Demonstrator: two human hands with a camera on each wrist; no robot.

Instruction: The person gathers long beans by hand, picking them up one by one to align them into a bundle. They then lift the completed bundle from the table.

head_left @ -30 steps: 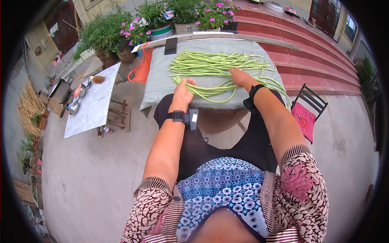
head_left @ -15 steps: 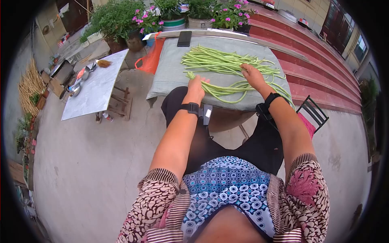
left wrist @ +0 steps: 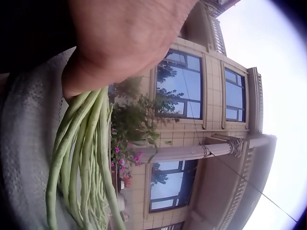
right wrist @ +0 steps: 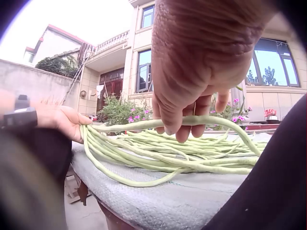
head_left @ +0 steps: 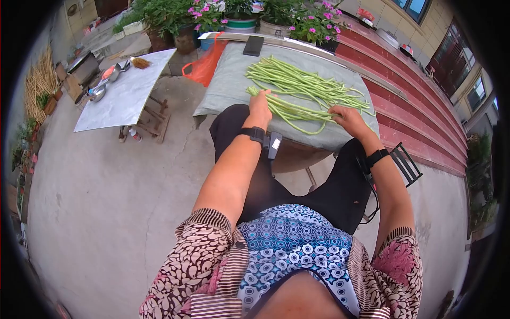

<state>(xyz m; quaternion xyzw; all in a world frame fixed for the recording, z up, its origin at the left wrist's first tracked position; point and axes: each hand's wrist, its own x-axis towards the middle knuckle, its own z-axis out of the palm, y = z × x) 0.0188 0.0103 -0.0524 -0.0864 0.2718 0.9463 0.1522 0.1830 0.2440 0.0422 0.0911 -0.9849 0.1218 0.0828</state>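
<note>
My left hand (head_left: 260, 108) grips a bunch of long green beans (head_left: 297, 111) near one end, and their tips stick out past the thumb side. The rest of the bunch trails to the right over the grey cloth. At its right part, my right hand (head_left: 350, 121) pinches a single long bean (right wrist: 144, 125) between thumb and fingers, lifted above the others in the right wrist view. A larger pile of long beans (head_left: 303, 80) lies just behind the bunch. In the left wrist view several beans (left wrist: 88, 158) hang from below the left hand.
A grey woven sheet (head_left: 220, 95) covers the table. On it lies a black phone (head_left: 253, 46); an orange-red plastic bag (head_left: 208, 65) hangs at the left edge. Beyond are potted plants (head_left: 313, 26), red steps (head_left: 404, 101), a folding chair (head_left: 406, 165) and a marble-topped side table (head_left: 119, 101).
My right hand has moved from the edge of the pile to the right and closer to me, along the bunch. The left hand keeps its grip on the bunch. The head view has shifted.
</note>
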